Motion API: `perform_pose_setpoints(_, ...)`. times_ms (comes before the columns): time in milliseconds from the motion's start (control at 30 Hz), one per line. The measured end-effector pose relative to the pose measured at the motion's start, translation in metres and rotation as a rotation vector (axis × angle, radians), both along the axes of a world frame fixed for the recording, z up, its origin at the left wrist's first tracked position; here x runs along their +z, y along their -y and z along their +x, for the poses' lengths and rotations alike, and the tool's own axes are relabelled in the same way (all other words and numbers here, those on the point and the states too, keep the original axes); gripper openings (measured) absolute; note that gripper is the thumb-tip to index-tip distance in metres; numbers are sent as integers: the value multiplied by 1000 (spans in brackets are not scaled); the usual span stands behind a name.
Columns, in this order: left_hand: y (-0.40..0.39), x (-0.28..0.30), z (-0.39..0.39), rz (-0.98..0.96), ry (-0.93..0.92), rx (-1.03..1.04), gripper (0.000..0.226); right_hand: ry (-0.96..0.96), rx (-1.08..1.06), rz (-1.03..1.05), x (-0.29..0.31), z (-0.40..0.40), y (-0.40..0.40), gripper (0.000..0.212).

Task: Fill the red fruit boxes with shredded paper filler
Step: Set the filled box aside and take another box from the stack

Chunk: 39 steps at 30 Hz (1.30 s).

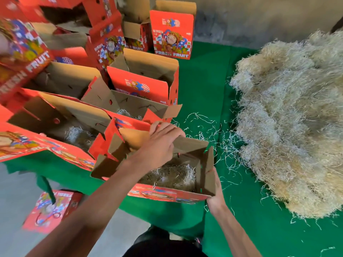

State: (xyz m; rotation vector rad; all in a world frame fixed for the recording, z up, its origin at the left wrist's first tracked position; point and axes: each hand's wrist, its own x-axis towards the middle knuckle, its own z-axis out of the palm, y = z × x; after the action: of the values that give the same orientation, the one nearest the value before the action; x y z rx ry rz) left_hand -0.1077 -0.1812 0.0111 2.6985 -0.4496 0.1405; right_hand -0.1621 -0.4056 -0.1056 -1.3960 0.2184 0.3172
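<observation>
Two hands' grip — left [163, 143], right [215, 193] — box [167, 193] between

Boxes [168, 193] are made of cardboard, printed glossy red outside, raw matt brown inside. Filler pile [293, 127] is thin, scratchy pale shredded paper. Table [202, 86] is covered in matt green felt-like cloth.

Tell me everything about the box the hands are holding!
The box is cardboard, red with cartoon printing outside and plain brown inside. It sits open near the front edge of the green table, its flaps standing up. A thin layer of shredded paper lies in the bottom. The left hand grips its far flap, and the right hand holds its near right corner. Another open red box stands close behind it.
</observation>
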Motion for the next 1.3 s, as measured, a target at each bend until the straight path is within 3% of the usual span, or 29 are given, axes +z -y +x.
perform_pose_setpoints(67,-6,2,9,-15,-2,-37,48,66,108,-87,4,-6,-7,74)
perform_pose_setpoints(167,-19,6,19,-41,-17,-67,48,43,215,-107,4,-10,-16,69)
perform_pose_setpoints(300,-39,2,24,-96,-1,-28,47,-67,392,-16,13,-12,-49,94)
perform_pose_setpoints(433,-56,-3,27,-43,53,-21,37,-103,404,18,11,-3,-80,65)
perform_pose_setpoints(600,-81,-6,40,-43,33,5,36,-110,410,-10,-2,14,-115,51)
perform_pose_setpoints(833,-98,3,57,-114,-19,5,47,-62,427,-9,-21,34,-167,64)
perform_pose_setpoints(1000,-100,10,67,-202,-14,35,37,-46,473,12,-25,48,-193,69)
perform_pose_setpoints(1167,-85,10,78,-255,37,48,16,64,536,-261,-12,66,-158,75)
perform_pose_setpoints(1233,-81,10,82,-300,45,50,12,153,405,-402,1,82,-135,64)
perform_pose_setpoints(1300,-78,12,90,-313,50,67,10,224,253,-398,21,104,-119,44)
